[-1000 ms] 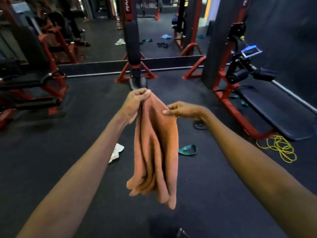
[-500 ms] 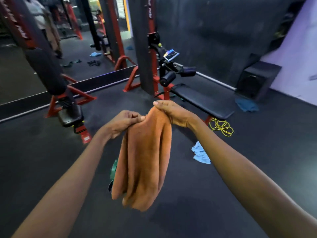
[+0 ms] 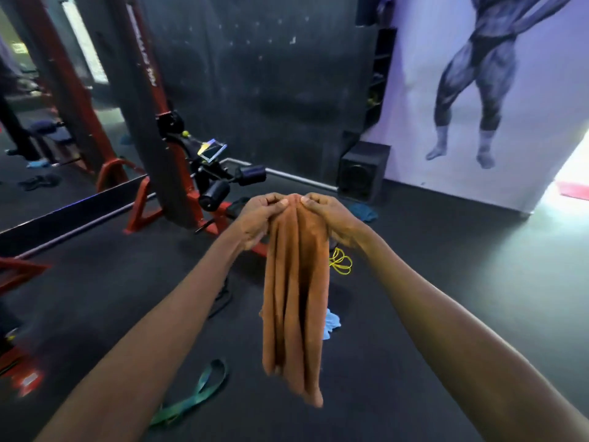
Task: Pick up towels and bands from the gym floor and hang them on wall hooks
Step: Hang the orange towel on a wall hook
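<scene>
An orange towel (image 3: 294, 301) hangs in long folds in front of me, held by its top edge. My left hand (image 3: 259, 216) and my right hand (image 3: 331, 218) both pinch that edge, close together at chest height. On the dark floor lie a green band (image 3: 197, 393) at lower left, a yellow band (image 3: 341, 264) just right of the towel, a light blue cloth (image 3: 331, 323) partly hidden behind the towel, and a teal towel (image 3: 363, 212) near the speaker. Small hooks (image 3: 293, 39) dot the dark wall ahead.
A red and black gym machine (image 3: 169, 173) with padded rollers stands at left, its bench behind my hands. A black speaker box (image 3: 363, 173) sits at the wall's foot. A mural wall (image 3: 478, 90) and a bright doorway (image 3: 573, 173) are at right.
The view has swung right, from the mirror and machine toward the dark wall and mural. My hands have come together at the towel's top edge, bunching it into narrower folds.
</scene>
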Available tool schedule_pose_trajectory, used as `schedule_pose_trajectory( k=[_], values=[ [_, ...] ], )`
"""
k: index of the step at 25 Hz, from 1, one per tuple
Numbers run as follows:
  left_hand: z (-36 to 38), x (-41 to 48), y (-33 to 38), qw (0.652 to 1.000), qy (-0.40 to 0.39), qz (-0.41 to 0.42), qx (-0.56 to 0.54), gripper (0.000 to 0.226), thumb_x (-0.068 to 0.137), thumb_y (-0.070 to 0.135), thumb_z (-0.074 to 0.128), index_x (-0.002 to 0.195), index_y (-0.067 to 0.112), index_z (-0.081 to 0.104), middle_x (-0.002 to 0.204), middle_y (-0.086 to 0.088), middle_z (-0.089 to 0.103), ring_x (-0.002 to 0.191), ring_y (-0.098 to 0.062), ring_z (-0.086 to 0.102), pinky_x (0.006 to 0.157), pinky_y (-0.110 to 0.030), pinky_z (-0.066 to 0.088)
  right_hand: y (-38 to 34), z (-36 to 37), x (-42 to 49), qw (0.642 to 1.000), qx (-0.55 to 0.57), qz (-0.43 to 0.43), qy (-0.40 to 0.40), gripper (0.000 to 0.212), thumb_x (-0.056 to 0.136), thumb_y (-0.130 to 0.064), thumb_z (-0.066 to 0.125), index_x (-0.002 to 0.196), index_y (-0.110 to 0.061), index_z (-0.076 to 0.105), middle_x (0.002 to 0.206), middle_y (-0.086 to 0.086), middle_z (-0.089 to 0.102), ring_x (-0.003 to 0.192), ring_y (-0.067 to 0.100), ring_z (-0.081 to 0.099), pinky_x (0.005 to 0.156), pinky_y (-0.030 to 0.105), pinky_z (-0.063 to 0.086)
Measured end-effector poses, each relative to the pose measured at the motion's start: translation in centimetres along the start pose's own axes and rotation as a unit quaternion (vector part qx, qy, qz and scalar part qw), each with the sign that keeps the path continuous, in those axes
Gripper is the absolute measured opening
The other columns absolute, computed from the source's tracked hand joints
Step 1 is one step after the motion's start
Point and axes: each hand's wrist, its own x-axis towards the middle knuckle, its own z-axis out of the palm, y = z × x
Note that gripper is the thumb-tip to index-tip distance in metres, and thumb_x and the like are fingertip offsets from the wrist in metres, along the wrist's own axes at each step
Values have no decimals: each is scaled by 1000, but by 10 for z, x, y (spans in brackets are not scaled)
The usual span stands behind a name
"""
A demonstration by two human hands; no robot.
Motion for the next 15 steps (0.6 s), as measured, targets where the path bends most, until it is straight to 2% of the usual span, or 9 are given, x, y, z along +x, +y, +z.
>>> schedule_pose_trajectory(
  k=[2, 3, 6, 8, 11, 13, 15],
  values=[
    [21, 44, 8, 998, 11, 42, 34, 22, 91, 19, 66, 106, 4, 70, 101, -13, 73, 92, -22, 69, 81, -33, 57, -13, -32, 19, 998, -31, -13, 46, 33, 101, -22, 53, 116, 7, 59, 99, 15, 64, 89, 24, 61, 83, 37, 52],
    [32, 67, 13, 997, 17, 64, 51, 25, 88, 20, 70, 106, 4, 71, 102, -14, 73, 94, -23, 70, 84, -36, 57, -21, -49, 28, 996, -44, -14, 70, 37, 101, -23, 54, 119, 8, 57, 100, 14, 65, 91, 22, 62, 84, 36, 53],
    [65, 138, 24, 991, 17, 95, 93, 24, 85, 19, 73, 103, 3, 73, 98, -13, 74, 91, -22, 70, 80, -35, 56, -37, -110, 55, 988, -94, -26, 118, 34, 99, -30, 57, 114, 0, 63, 101, 8, 68, 88, 15, 66, 76, 26, 57],
    [87, 186, 28, 988, 4, 101, 116, 22, 86, 21, 72, 101, 5, 73, 97, -11, 74, 88, -18, 68, 76, -35, 56, -41, -156, 73, 982, -111, -27, 152, 30, 97, -33, 59, 109, -6, 67, 101, 8, 68, 87, 15, 66, 77, 27, 56],
    [124, 251, 33, 984, -32, 86, 156, 20, 92, 27, 64, 101, 11, 72, 96, -4, 70, 88, -14, 64, 67, -26, 52, -46, -217, 93, 976, -118, -26, 183, 24, 95, -36, 62, 100, -14, 71, 101, 7, 70, 90, 18, 67, 81, 32, 57],
    [152, 299, 30, 976, -79, 83, 187, 25, 93, 36, 62, 101, 14, 71, 97, -3, 68, 88, -15, 64, 68, -28, 53, -47, -263, 110, 970, -127, -29, 205, 26, 93, -37, 64, 101, -14, 73, 104, 9, 71, 97, 21, 68, 86, 36, 57],
    [181, 348, 20, 964, -110, 104, 219, 27, 92, 39, 64, 98, 14, 72, 97, -6, 69, 91, -19, 65, 76, -34, 54, -45, -315, 132, 967, -136, -29, 215, 27, 92, -38, 66, 101, -14, 74, 105, 10, 71, 102, 25, 67, 90, 39, 57]
  ],
)
